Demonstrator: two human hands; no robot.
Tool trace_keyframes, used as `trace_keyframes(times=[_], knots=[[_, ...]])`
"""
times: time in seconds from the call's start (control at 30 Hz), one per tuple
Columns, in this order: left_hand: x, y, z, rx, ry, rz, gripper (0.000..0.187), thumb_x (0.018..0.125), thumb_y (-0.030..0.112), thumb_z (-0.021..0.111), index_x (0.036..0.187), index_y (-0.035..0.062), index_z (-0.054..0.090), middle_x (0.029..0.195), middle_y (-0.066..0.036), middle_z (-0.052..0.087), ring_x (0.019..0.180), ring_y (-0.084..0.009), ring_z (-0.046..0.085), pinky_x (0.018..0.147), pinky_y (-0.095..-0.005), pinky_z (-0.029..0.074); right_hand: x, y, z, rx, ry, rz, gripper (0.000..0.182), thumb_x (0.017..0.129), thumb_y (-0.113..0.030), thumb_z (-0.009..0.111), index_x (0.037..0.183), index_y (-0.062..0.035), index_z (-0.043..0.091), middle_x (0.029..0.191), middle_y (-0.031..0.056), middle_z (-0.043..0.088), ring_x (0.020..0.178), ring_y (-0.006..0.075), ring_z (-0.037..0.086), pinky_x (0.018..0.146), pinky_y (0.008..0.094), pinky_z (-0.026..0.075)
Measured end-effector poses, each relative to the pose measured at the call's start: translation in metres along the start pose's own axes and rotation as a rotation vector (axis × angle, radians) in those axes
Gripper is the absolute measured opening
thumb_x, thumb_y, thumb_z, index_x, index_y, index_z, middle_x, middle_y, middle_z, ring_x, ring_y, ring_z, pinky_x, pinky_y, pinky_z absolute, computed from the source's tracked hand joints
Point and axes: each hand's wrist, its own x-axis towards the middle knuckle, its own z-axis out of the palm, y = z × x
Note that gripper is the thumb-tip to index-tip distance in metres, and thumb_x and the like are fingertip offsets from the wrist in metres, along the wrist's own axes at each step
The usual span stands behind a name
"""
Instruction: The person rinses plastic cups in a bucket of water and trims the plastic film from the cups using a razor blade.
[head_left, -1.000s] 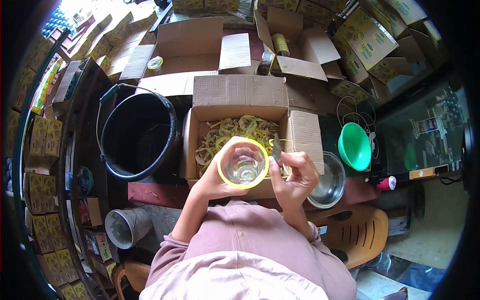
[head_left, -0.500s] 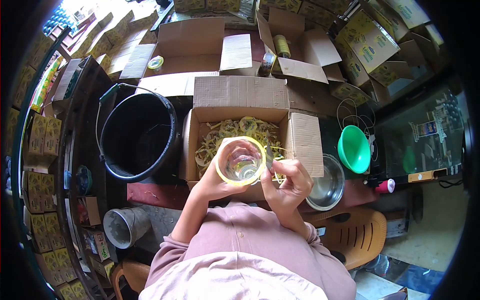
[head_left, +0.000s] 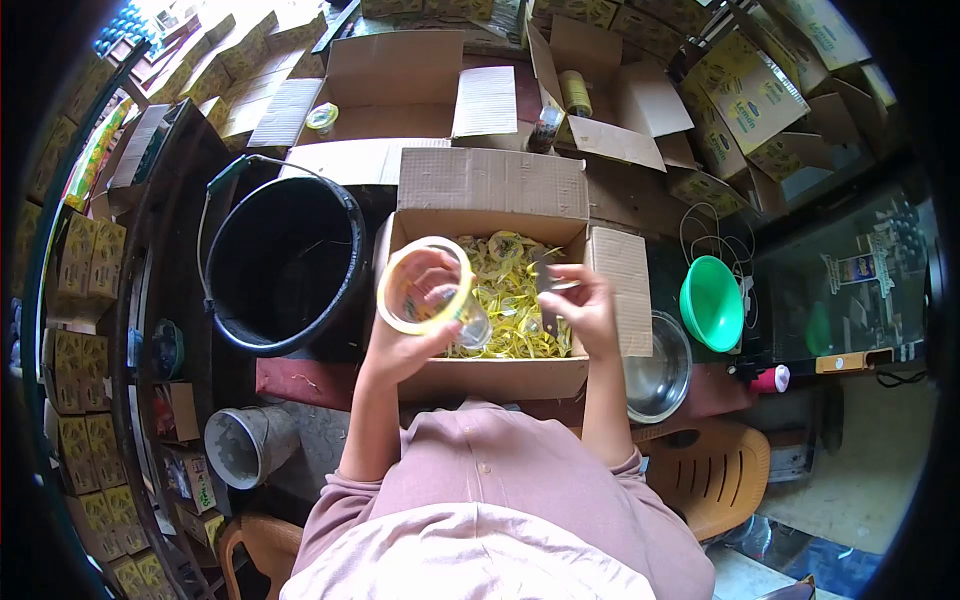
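A clear plastic cup with a yellow rim (head_left: pixel 470 322) is tilted in my left hand (head_left: pixel 392 350), whose fingers wrap round it above the left part of an open cardboard box (head_left: pixel 490 378). My right hand (head_left: pixel 590 310) pinches a thin dark blade (head_left: pixel 546 290) between thumb and fingers, over the right part of the box. The cup and the blade are apart. Below both hands, a heap of yellow and clear plastic strips (head_left: pixel 510 310) lies in the box.
On the left stand a black bucket (head_left: pixel 285 262) and a grey bucket (head_left: pixel 238 447). A steel bowl (head_left: pixel 660 370) and a green bowl (head_left: pixel 711 304) are on the right. More open boxes (head_left: pixel 395 85) stand behind, one with a lidded cup (head_left: pixel 322 118) on its flap.
My left hand has moved left with the cup and tilted it. The blade in my right hand has come away from the cup's rim and is higher up, over the strips.
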Motion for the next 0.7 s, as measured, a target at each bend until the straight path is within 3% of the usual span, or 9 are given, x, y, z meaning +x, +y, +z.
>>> trace_keyframes(times=[0.03,0.1,0.13,0.23,0.3,0.4,0.53,0.67,0.7], knots=[[-0.002,0.004,0.0,-0.053,0.067,0.024,0.055,0.069,-0.004,0.062,0.118,0.0032,0.038,0.109,-0.01,0.047,0.107,-0.0233,0.05,0.086,-0.0342,0.045,0.002,0.016,-0.011,-0.529,-0.067,0.067,0.059,0.063,0.003,0.064,0.12,-0.0031,0.049,0.07,0.0074,0.063,0.058,0.0119,0.06,0.058,0.0258,0.049],[-0.004,0.003,-0.012,-0.012,0.113,0.042,0.056,0.073,0.007,0.06,0.123,0.0021,0.036,0.111,-0.012,0.046,0.105,-0.0253,0.051,0.087,-0.041,0.046,-0.005,0.031,-0.008,-1.157,0.002,0.133,0.078,0.061,0.003,0.059,0.134,-0.0083,0.033,0.065,0.0102,0.062,0.055,0.018,0.06,0.06,0.0304,0.05],[-0.006,0.006,-0.014,-0.082,0.162,0.024,0.056,0.073,0.011,0.059,0.124,0.0015,0.036,0.111,-0.012,0.045,0.104,-0.0255,0.051,0.086,-0.0409,0.047,-0.011,0.031,-0.007,-1.043,-0.034,0.105,0.083,0.062,0.005,0.054,0.137,-0.0084,0.023,0.062,0.0114,0.06,0.054,0.0234,0.059,0.06,0.0341,0.05],[-0.009,0.014,-0.026,-0.303,0.186,0.034,0.052,0.076,0.013,0.057,0.123,0.0014,0.037,0.111,-0.011,0.049,0.105,-0.0258,0.052,0.085,-0.0391,0.047,-0.02,0.033,0.004,-0.863,0.014,-0.003,0.078,0.062,0.004,0.056,0.135,-0.0071,0.031,0.062,0.0102,0.06,0.054,0.0207,0.059,0.058,0.0324,0.05],[-0.011,0.021,-0.037,-0.349,0.227,0.027,0.05,0.078,0.017,0.056,0.122,0.0003,0.04,0.111,-0.012,0.05,0.104,-0.0258,0.052,0.085,-0.0392,0.047,-0.024,0.033,0.009,-0.724,0.015,-0.006,0.047,0.064,0.001,0.063,0.11,-0.0036,0.058,0.062,0.0057,0.06,0.055,0.0103,0.057,0.055,0.0244,0.048],[-0.015,0.034,-0.058,-0.359,0.227,0.073,0.048,0.08,0.019,0.056,0.121,0.0013,0.041,0.113,-0.011,0.05,0.105,-0.0251,0.052,0.084,-0.04,0.047,-0.027,0.036,0.02,-0.573,0.065,-0.036,0.021,0.067,0.0,0.066,0.089,-0.0038,0.066,0.065,0.003,0.061,0.058,0.0082,0.057,0.055,0.0217,0.047],[-0.022,0.048,-0.094,-0.551,0.3,0.076,0.043,0.084,0.029,0.053,0.119,0.0047,0.044,0.114,-0.012,0.05,0.111,-0.0243,0.048,0.092,-0.0436,0.041,-0.035,0.05,0.034,-0.516,0.18,-0.084,0.016,0.07,0.002,0.066,0.085,-0.0018,0.065,0.07,0.0031,0.06,0.062,0.0086,0.058,0.057,0.0215,0.048],[-0.026,0.042,-0.145,-1.32,0.388,-0.016,0.044,0.089,0.038,0.045,0.112,0.0003,0.047,0.114,-0.014,0.052,0.109,-0.0259,0.048,0.095,-0.0444,0.038,-0.048,0.059,0.057,-0.459,0.269,-0.122,0.019,0.07,0.002,0.066,0.089,-0.0021,0.063,0.073,0.0019,0.059,0.066,0.0081,0.058,0.059,0.0207,0.047],[-0.029,0.036,-0.156,-1.395,0.411,-0.013,0.044,0.09,0.035,0.043,0.112,-0.0036,0.045,0.111,-0.021,0.051,0.106,-0.0312,0.05,0.094,-0.045,0.04,-0.051,0.064,0.062,-0.445,0.294,-0.135,0.02,0.07,0.002,0.066,0.09,-0.0013,0.062,0.074,0.0024,0.059,0.067,0.0081,0.058,0.059,0.0206,0.047]])
